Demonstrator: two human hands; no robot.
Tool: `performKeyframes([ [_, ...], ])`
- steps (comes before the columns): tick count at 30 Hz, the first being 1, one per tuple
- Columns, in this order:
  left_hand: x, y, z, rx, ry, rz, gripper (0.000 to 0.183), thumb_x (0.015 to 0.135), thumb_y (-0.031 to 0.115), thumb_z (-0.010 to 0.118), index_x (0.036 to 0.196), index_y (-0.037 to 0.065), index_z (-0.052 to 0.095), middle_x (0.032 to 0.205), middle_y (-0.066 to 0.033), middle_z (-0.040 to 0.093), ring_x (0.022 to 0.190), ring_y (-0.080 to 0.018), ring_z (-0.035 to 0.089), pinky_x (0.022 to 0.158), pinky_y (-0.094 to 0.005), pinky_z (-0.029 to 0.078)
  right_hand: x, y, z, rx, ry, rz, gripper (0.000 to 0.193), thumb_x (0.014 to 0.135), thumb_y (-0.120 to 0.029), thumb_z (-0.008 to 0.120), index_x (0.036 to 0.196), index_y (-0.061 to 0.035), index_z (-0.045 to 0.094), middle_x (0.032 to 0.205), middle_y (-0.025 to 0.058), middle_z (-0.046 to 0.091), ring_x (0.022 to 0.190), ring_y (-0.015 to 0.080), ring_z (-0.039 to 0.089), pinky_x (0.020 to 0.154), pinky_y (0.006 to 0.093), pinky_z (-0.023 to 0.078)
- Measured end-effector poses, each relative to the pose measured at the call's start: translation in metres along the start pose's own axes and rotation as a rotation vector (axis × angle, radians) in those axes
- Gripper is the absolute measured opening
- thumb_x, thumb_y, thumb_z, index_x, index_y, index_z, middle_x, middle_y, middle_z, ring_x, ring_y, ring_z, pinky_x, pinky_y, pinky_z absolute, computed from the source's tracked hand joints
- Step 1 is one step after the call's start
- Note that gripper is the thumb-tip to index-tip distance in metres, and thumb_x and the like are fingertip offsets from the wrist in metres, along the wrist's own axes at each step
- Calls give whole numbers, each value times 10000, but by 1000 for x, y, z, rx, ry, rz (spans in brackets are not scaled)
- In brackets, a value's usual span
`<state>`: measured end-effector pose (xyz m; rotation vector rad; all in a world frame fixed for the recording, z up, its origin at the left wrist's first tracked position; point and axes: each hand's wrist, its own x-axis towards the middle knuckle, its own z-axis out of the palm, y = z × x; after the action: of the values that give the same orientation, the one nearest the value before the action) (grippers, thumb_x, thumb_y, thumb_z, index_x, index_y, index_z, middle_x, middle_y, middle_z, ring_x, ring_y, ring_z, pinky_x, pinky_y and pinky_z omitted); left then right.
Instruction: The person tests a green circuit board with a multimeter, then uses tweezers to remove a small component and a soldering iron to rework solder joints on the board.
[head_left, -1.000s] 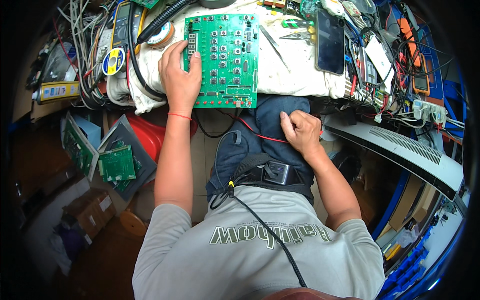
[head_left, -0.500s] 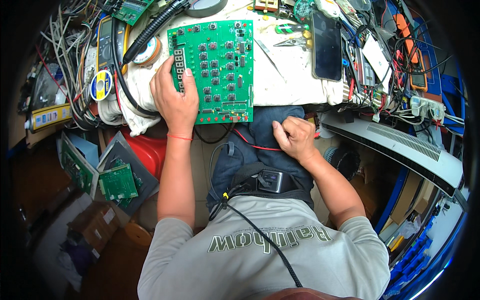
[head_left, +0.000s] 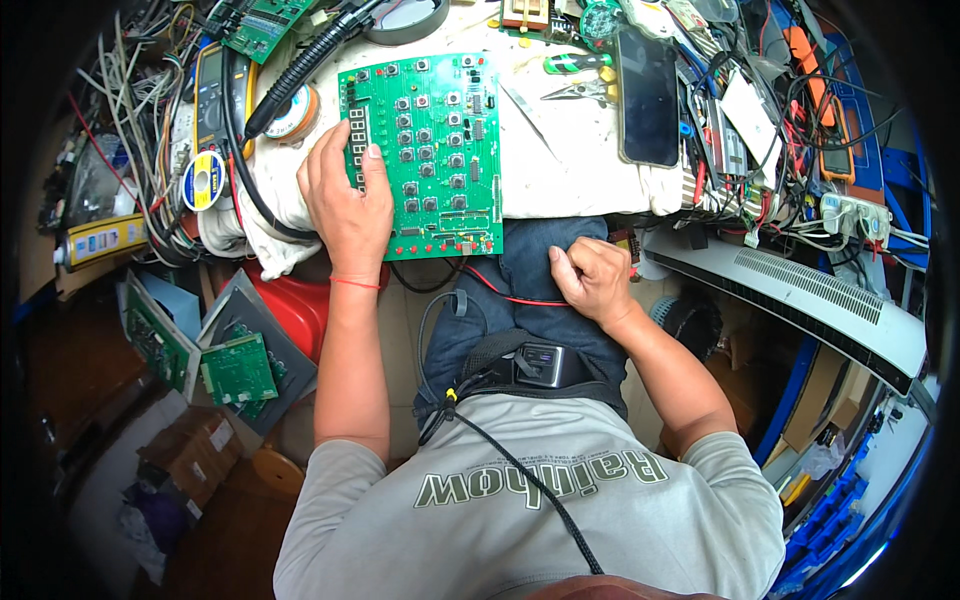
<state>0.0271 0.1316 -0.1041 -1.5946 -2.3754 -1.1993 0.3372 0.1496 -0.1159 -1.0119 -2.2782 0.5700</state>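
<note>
A green circuit board (head_left: 436, 180) lies at the near edge of the bench, its lower end jutting past the white cloth. It carries rows of black push buttons, red LEDs along the near edge and a digit display (head_left: 357, 140) down the left side. My left hand (head_left: 347, 195) holds the board's left edge, the thumb over its face beside the display and the fingertips at the display's far end. My right hand (head_left: 592, 277), curled into a fist, rests on my right thigh. A red wire (head_left: 510, 298) runs across my lap to that fist and passes out of sight there.
Right of the board lie tweezers (head_left: 527, 115), pliers (head_left: 582, 92), a green-handled screwdriver (head_left: 578, 63) and a black phone (head_left: 648, 95). At left are a solder spool (head_left: 204, 180), a yellow multimeter (head_left: 211, 90), a black hose (head_left: 300, 75) and tangled cables. A red stool (head_left: 300, 310) stands below.
The board and my left hand have come slightly nearer to me. The whole bench also shifts a little in view. My right hand stays on the thigh.
</note>
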Motion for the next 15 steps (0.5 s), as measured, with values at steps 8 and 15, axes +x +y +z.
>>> performKeyframes([
  [8, -1, 1, 0, -5, -35, -34, 414, 925, 152, 665, 1295, -22, 600, 1330, -201, 588, 1254, -385, 511, 1092, -474, 386, -5, 3, 0, 1, 12, 16, 406, 823, -102, 755, 573, -73, 436, 550, 100, 470, 472, 305, 520, 453, 397, 399],
  [15, -1, -1, 2, 9, -20, -48, 416, 902, 136, 682, 1280, -17, 599, 1370, -223, 540, 1295, -406, 476, 1117, -488, 359, -6, 4, -1, 0, 22, 30, 392, 829, -105, 753, 577, -66, 455, 550, 108, 465, 471, 311, 511, 454, 410, 379],
])
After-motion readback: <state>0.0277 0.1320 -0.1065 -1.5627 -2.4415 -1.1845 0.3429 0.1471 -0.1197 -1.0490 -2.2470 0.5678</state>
